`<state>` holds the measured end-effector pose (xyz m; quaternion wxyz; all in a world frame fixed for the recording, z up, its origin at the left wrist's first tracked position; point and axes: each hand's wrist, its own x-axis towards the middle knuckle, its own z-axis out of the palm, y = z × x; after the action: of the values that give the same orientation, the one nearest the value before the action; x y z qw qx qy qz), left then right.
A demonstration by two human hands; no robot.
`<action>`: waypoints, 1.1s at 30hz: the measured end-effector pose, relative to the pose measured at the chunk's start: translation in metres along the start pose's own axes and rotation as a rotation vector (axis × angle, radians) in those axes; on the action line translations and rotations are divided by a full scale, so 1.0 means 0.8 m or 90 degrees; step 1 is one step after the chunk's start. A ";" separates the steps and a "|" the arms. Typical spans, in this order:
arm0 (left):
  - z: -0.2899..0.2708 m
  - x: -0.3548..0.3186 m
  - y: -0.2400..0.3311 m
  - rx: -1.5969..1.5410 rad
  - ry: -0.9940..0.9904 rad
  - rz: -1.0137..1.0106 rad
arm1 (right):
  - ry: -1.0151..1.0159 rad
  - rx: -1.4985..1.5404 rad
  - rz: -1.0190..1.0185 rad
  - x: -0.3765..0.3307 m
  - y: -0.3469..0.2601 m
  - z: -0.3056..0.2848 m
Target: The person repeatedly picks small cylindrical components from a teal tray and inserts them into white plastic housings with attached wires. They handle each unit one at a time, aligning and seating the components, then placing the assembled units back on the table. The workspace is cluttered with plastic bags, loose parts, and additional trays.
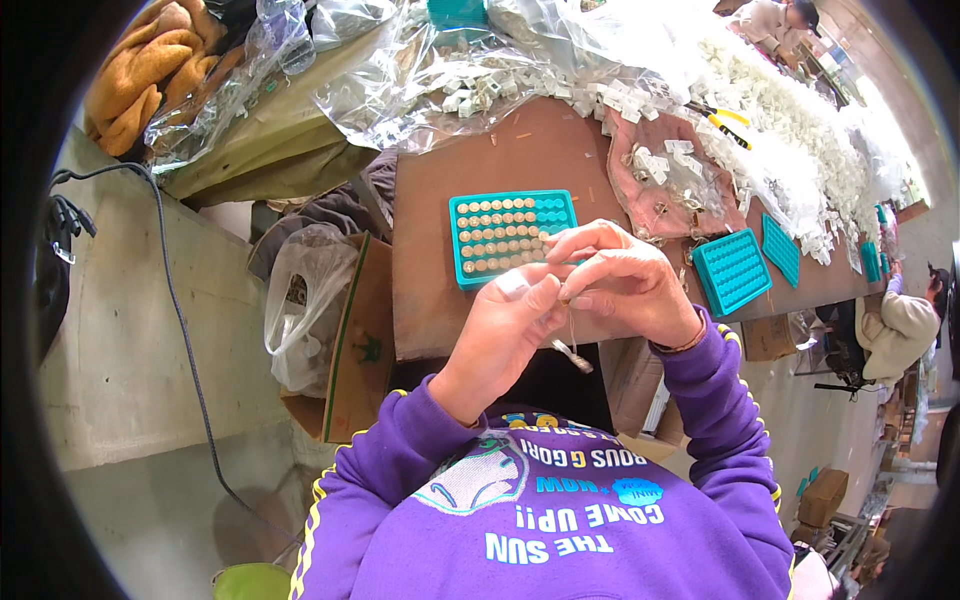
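Observation:
Both my hands meet above the front edge of the brown table (430,310). The fingers of my left hand (508,325) and my right hand (635,285) are pinched together around something tiny, mostly hidden between the fingertips. A thin strand hangs below them, with a small pale bundle (573,356) at its lower end. Just beyond my hands lies a teal tray (553,216) with rows of small round tan pieces (490,219). Its right-hand columns hold no tan pieces, and my right fingers hide its near right corner.
To the right lie two more teal trays (733,272) (781,250) and a pink cloth (632,160) with white plastic parts. Yellow-handled pliers (725,125) rest by a big heap of white parts (800,150). A cardboard box (365,340) with a plastic bag (305,300) stands left. Co-workers sit farther right.

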<state>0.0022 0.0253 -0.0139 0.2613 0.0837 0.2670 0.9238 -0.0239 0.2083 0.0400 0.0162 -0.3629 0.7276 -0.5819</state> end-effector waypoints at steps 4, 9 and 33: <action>0.000 -0.003 -0.003 0.048 0.057 0.074 | 0.133 0.243 0.114 -0.017 -0.004 0.021; 0.000 -0.007 0.005 0.289 0.101 0.214 | 0.094 0.337 0.371 -0.040 -0.016 0.033; -0.006 0.001 0.002 0.408 0.102 0.240 | 0.161 0.063 0.319 -0.048 -0.026 0.033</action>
<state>-0.0004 0.0221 -0.0169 0.0253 0.1362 0.5418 0.8290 0.0268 0.2061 0.0344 0.0862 -0.0950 0.7615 -0.6353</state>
